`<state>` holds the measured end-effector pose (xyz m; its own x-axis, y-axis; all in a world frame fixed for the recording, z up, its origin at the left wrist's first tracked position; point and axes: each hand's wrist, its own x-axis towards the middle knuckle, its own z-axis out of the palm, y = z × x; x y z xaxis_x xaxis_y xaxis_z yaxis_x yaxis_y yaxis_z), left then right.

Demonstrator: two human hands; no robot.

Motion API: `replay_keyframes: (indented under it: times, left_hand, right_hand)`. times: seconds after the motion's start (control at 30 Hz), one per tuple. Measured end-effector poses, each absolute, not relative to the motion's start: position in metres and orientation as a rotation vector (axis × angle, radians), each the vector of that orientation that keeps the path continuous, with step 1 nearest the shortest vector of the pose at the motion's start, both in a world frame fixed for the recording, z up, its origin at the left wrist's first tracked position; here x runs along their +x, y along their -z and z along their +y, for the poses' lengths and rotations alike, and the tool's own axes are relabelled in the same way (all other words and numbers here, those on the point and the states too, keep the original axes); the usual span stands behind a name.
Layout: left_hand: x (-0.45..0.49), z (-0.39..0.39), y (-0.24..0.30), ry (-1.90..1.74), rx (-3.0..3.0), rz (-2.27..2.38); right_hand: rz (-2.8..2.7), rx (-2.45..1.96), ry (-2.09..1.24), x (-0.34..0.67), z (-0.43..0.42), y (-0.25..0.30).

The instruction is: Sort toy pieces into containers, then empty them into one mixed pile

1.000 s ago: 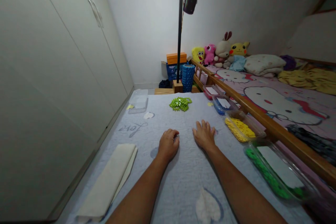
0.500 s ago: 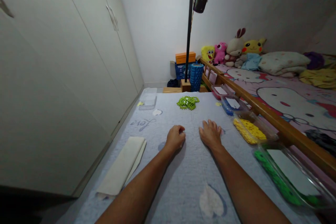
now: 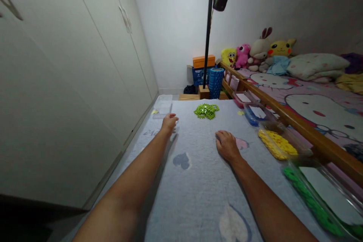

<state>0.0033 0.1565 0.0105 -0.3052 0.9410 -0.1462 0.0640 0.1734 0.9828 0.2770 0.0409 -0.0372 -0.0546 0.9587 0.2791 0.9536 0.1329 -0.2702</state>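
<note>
My left hand (image 3: 169, 122) is stretched forward over the table, just in front of a clear plastic container (image 3: 162, 115) at the far left. Its fingers point to the right, slightly apart, with nothing seen in them. My right hand (image 3: 227, 145) rests palm down on the patterned cloth (image 3: 198, 196), fingers loosely extended and holding nothing. Beyond both hands lies a pile of light green small pieces (image 3: 206, 111), possibly linked plastic bits. The left forearm covers the place where a folded off-white cloth lay.
Along the right edge stand clear boxes with red (image 3: 242, 98), blue (image 3: 255, 114), yellow (image 3: 278, 143) and green (image 3: 314, 200) contents. A wooden bed rail (image 3: 283, 121) runs beside them. A black pole (image 3: 208, 38) rises behind the table; white cabinets (image 3: 85, 83) line the left.
My left hand has moved forward and left, towards the clear container. My right hand stays on the cloth, its fingers drawn closer together. The camera view has turned slightly left.
</note>
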Motion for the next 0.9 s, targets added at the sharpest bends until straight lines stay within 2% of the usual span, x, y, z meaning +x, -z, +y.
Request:
replay_keyframes:
  times: [0.2, 0.5, 0.9]
  left_hand:
    - [-0.024, 0.198, -0.025, -1.42, 0.652, 1.567]
    - [-0.026, 0.227, -0.027, -1.467, 0.515, 1.535]
    - [-0.009, 0.195, -0.034, -1.525, 0.533, 1.496]
  right_hand:
    - [-2.023, -1.859, -0.034, 0.277, 0.042, 0.039]
    - [-2.038, -1.893, -0.017, 0.274, 0.038, 0.032]
    - [-2.033, -1.89, -0.019, 0.275, 0.039, 0.034]
